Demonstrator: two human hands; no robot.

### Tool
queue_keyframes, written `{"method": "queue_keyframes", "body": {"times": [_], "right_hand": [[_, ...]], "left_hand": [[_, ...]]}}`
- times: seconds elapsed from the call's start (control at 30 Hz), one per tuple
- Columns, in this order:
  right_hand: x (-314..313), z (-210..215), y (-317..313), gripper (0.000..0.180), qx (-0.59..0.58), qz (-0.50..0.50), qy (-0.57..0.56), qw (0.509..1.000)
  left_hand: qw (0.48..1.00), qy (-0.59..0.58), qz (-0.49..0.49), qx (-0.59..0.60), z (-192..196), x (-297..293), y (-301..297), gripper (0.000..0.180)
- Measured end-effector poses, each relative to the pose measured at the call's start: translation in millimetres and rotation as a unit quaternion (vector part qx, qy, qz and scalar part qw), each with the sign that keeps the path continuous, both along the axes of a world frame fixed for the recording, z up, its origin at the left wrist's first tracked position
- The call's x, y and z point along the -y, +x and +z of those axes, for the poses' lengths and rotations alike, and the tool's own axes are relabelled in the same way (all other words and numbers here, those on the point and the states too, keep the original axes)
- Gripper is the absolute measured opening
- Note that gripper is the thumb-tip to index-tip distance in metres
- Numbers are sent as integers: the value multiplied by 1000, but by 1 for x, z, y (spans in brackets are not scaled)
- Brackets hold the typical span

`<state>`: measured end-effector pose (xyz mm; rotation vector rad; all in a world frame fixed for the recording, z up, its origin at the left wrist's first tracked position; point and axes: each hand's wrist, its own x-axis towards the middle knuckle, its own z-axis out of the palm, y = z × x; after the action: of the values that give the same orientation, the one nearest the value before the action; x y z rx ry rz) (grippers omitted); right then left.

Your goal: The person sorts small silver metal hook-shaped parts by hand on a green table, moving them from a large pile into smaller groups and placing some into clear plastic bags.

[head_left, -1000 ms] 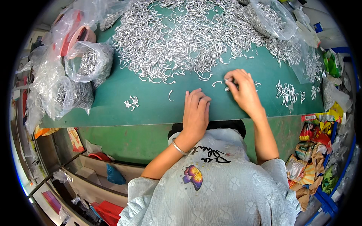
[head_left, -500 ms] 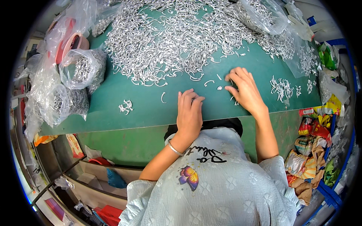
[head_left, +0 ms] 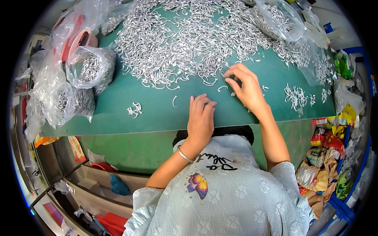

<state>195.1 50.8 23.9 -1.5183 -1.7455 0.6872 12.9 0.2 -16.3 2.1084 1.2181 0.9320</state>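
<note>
A large heap of small curved silvery metal pieces covers the far part of the green tabletop. My right hand is at the heap's near edge, fingers curved, thumb and forefinger tips slightly apart beside a few pieces. I make out nothing held between them. A loose curved piece lies by its thumb, and a small silvery bit is partly under the hand. Near the front edge my left hand rests on the table, fingers loosely extended and holding nothing visible. One curved piece lies to its left.
Small piles sit at the left and right of the table. Clear plastic bags of metal parts crowd the left side, near a pink container. Another clear bag lies far right. Colourful packages fill a rack at right.
My right hand has moved away from me and slightly left, to the heap's edge, its thumb and forefinger closer together. My left hand has barely moved. The view has shifted slightly.
</note>
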Motion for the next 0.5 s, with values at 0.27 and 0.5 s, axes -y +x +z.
{"method": "queue_keyframes", "body": {"times": [0.27,0.5], "right_hand": [[3,-15,-9,20,117,34,46,992],[-3,-18,-21,13,187,11,77,979]], "left_hand": [[1000,3,-4,-12,-1,0,-1,28],[1000,5,10,-9,-3,0,-1,34]]}}
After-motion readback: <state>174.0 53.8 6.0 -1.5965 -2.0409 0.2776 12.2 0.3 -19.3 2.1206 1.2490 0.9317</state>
